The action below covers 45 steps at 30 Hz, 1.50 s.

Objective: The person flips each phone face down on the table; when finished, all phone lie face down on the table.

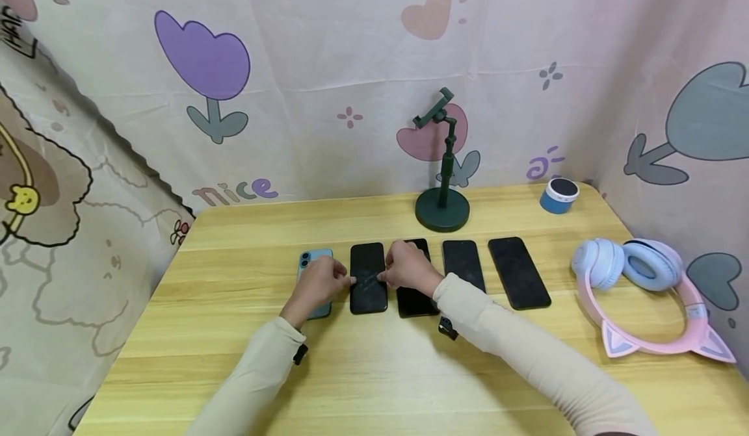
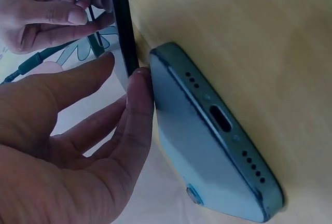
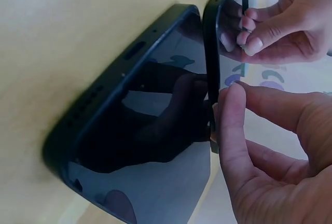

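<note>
A black phone [image 1: 367, 299] lies face up on the table between my hands. Its left edge is touched by the fingertips of my left hand [image 1: 320, 283], which passes over a light blue phone [image 1: 318, 311] lying back up with its cameras at the far end. At the opposite edge, fingertips of my right hand [image 1: 407, 268] touch the same black phone. In the right wrist view, another dark phone [image 3: 150, 146] lies beneath the right hand, its screen reflecting fingers. The thumb of neither hand visibly closes against the phone's edge.
Two more dark phones, one [image 1: 462, 266] partly behind the right sleeve and one [image 1: 519, 273] farther right, continue the row. Behind stands a dark green phone stand [image 1: 443, 210]. A blue and white cylinder [image 1: 558, 197] and pink cat-ear headphones [image 1: 655, 345] are at right.
</note>
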{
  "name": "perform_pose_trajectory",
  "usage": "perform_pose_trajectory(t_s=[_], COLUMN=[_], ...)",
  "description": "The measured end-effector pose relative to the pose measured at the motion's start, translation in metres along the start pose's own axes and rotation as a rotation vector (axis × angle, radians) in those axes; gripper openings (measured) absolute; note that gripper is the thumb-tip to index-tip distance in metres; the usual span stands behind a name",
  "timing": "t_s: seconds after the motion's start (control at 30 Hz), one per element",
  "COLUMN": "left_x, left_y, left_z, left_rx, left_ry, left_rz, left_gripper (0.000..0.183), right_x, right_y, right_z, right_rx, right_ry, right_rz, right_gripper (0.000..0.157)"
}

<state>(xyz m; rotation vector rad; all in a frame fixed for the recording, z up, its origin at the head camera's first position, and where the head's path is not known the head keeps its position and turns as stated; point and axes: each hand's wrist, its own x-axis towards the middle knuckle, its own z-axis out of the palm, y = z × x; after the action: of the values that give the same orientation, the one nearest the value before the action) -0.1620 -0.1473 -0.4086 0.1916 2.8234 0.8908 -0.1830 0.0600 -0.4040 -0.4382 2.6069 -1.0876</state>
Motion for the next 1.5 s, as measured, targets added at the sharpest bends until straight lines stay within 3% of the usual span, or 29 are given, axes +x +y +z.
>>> perform_pose_trajectory(t_s=[0.13,0.3,0.4,1.13,1.5], left_x=[0.003,0.006,0.007,0.006,0.006], left_y=[0.001,0.002,0.002,0.004,0.010], left_z=[0.002,0.004,0.005,0.009,0.011], left_rx=[0.001,-0.006,-0.020,-0.115,-0.100], left_ry=[0.001,0.011,0.017,0.020,0.054], left_rz=[-0.020,-0.039,-0.057,-0.176,-0.183], left_gripper=[0.036,0.016,0.013,0.014,0.022], right_x=[0.001,0.003,0.003,0.004,0.004], right_y=[0.000,-0.001,-0.003,-0.006,-0.006], right_z=[0.003,0.005,0.006,0.007,0.005], right_rx=[-0.035,-0.053,-0.052,-0.065,-0.074], right_ry=[-0.013,-0.003,-0.002,-0.019,-0.017], right_rz=[0.020,0.013,0.012,0.031,0.032], right_gripper=[0.024,0.033,0.039,0.045,0.052])
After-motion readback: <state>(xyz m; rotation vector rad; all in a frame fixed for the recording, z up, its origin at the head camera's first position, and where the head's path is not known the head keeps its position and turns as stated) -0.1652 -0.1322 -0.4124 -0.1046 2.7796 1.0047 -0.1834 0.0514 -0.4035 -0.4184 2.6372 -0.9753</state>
